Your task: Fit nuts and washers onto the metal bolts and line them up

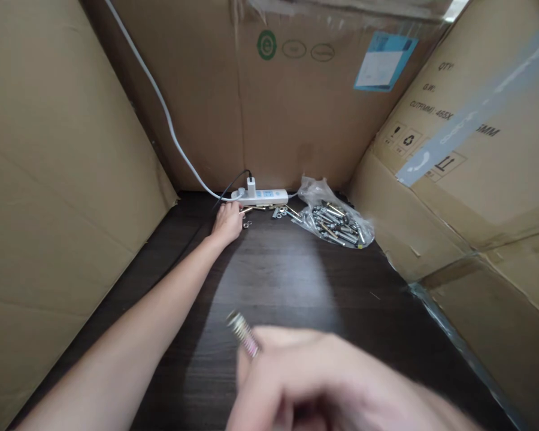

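Close to the camera, my right hand [296,371] is closed around a threaded bolt [243,333], its brassy end sticking up past the thumb; both are slightly blurred. My left hand [228,222] reaches far forward on the dark wood-grain surface [269,281]. Its fingers are curled and partly hidden, and what they hold cannot be made out. A brass-coloured bolt [247,210] lies right at those fingertips. Just beside them are small nuts or rings [247,225]. More loose washers and bolts [280,212] lie to the right.
A white power strip [265,196] with a plugged-in charger [251,187] lies along the back, a white cable [164,108] rising leftward. A clear plastic bag [336,221] full of bolts rests at back right. Cardboard walls [197,90] enclose the left, back and right.
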A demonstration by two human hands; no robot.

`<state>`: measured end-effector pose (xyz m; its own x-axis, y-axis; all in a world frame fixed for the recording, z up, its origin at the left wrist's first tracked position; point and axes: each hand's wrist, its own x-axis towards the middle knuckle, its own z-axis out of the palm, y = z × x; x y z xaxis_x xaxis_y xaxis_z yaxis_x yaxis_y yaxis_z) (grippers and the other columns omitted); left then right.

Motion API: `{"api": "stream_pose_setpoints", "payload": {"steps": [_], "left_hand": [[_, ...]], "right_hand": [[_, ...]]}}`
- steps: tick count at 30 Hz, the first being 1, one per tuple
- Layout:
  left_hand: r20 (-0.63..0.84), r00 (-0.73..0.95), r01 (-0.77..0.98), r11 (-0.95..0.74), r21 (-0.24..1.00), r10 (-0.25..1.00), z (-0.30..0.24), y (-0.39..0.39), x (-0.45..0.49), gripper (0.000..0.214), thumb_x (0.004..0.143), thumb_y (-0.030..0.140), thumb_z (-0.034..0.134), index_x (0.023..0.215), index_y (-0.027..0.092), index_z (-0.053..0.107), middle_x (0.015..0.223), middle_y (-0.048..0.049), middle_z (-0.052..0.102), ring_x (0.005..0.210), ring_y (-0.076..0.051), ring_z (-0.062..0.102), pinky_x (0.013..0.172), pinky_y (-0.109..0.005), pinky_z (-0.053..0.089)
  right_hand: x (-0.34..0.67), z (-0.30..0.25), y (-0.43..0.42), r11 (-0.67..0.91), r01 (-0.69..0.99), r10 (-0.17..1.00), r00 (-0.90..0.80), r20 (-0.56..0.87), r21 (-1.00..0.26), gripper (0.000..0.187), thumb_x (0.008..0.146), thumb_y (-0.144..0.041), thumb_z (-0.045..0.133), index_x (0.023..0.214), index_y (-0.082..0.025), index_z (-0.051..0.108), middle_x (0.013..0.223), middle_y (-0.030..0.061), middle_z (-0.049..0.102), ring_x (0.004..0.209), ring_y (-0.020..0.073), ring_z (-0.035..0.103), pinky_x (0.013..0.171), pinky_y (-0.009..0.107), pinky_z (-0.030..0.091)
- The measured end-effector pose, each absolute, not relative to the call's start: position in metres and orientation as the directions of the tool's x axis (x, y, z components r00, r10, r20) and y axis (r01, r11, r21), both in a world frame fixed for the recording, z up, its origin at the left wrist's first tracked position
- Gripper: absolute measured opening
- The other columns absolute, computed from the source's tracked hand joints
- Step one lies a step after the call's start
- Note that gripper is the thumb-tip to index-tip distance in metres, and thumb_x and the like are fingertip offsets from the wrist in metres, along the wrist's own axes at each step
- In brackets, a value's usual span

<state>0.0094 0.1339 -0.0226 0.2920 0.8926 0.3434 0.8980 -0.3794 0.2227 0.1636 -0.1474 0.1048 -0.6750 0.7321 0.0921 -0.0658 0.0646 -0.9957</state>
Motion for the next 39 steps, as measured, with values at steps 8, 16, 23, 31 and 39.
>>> {"api": "stream_pose_setpoints", "payload": {"steps": [8, 16, 23, 31, 39], "left_hand": [[0.356, 0.338, 0.891, -0.419, 0.177, 0.871, -0.024, 0.125, 0.004, 0.018, 0.088, 0.026, 0.045, 0.095, 0.017, 0.059, 0.098, -0.0115, 0.059, 0.095, -0.028, 0.05, 0.082, -0.039, 0.04], [0.376, 0.407, 0.856, -0.491, 0.162, 0.833, -0.018, 0.116, 0.004, 0.016, 0.088, 0.029, 0.045, 0.091, 0.02, 0.057, 0.101, -0.0099, 0.057, 0.098, -0.028, 0.046, 0.082, -0.04, 0.036], [0.368, 0.5, 0.779, -0.592, 0.205, 0.784, -0.014, 0.102, 0.005, 0.014, 0.089, 0.027, 0.044, 0.091, 0.021, 0.057, 0.097, -0.0061, 0.06, 0.098, -0.025, 0.047, 0.082, -0.04, 0.036], [0.351, 0.585, 0.657, -0.681, 0.323, 0.731, -0.015, 0.092, 0.015, 0.019, 0.091, 0.024, 0.039, 0.102, 0.019, 0.054, 0.103, -0.0063, 0.06, 0.099, -0.02, 0.053, 0.086, -0.033, 0.042], [0.313, 0.652, 0.573, -0.719, 0.394, 0.691, -0.01, 0.031, 0.014, 0.013, 0.091, 0.022, 0.041, 0.089, 0.019, 0.054, 0.093, -0.0046, 0.058, 0.089, -0.019, 0.051, 0.08, -0.033, 0.043]], "right_hand": [[0.204, 0.044, -0.07, 0.16, 0.205, 0.982, 0.07, 0.177, -0.966, 0.018, 0.081, -0.032, 0.052, 0.08, -0.017, 0.06, 0.067, -0.0016, 0.04, 0.057, 0.0102, 0.035, 0.05, 0.022, 0.029], [0.215, 0.007, -0.059, 0.24, 0.502, 0.939, 0.096, 0.33, -0.831, 0.013, 0.081, -0.024, 0.052, 0.076, -0.018, 0.062, 0.072, -0.0005, 0.038, 0.061, 0.0113, 0.04, 0.049, 0.021, 0.033], [0.21, 0.004, -0.059, 0.234, 0.533, 0.948, 0.062, 0.313, -0.813, 0.013, 0.081, -0.022, 0.051, 0.075, -0.018, 0.062, 0.071, -0.0013, 0.037, 0.059, 0.0107, 0.04, 0.05, 0.02, 0.033], [0.211, -0.004, -0.054, 0.185, 0.54, 0.961, 0.075, 0.266, -0.821, 0.014, 0.08, -0.023, 0.051, 0.074, -0.018, 0.063, 0.068, -0.0017, 0.039, 0.058, 0.0108, 0.04, 0.052, 0.022, 0.033], [0.211, -0.007, -0.053, 0.183, 0.549, 0.964, 0.062, 0.258, -0.815, 0.015, 0.08, -0.023, 0.05, 0.073, -0.019, 0.063, 0.067, -0.0017, 0.041, 0.059, 0.0116, 0.042, 0.055, 0.023, 0.033]]}}
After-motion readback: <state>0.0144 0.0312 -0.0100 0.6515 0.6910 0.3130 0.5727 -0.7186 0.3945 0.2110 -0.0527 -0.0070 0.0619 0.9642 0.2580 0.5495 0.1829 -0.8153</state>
